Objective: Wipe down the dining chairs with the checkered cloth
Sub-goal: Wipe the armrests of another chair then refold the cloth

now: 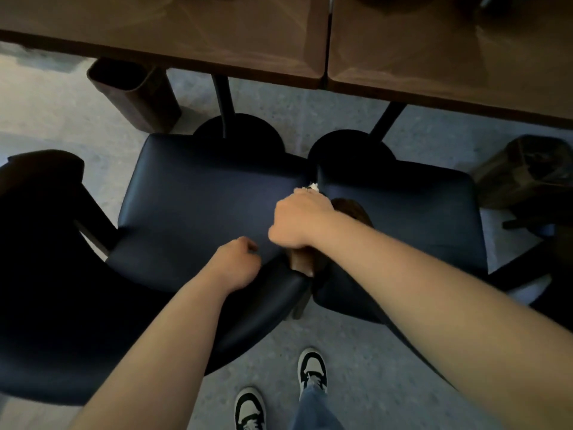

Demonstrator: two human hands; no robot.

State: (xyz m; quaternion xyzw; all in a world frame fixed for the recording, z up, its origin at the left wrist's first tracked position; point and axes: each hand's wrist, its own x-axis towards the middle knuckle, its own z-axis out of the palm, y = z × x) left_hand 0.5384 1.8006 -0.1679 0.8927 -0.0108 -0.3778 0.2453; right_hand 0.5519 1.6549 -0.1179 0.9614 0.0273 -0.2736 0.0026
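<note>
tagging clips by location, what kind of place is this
Probably a restaurant or cafe dining area: two tables pushed together on pedestal bases, matching padded chairs in a row, and a speckled hard floor.

The two chair seats, the near one (pixel 198 206) and its neighbour (pixel 403 212) at three o'clock, look like dark navy leatherette, smooth with a dull sheen. Between them a chair arm (pixel 302 262) shows brown polished wood. At twelve o'clock the tabletops (pixel 217 35) are brown wood with visible grain and a soft gloss, on matt black metal posts (pixel 223 97). The floor (pixel 356 352) is grey speckled stone, matt. A scrap of pale cloth (pixel 311 187) peeks out past the right hand (pixel 299 221), soft and fuzzy
</note>
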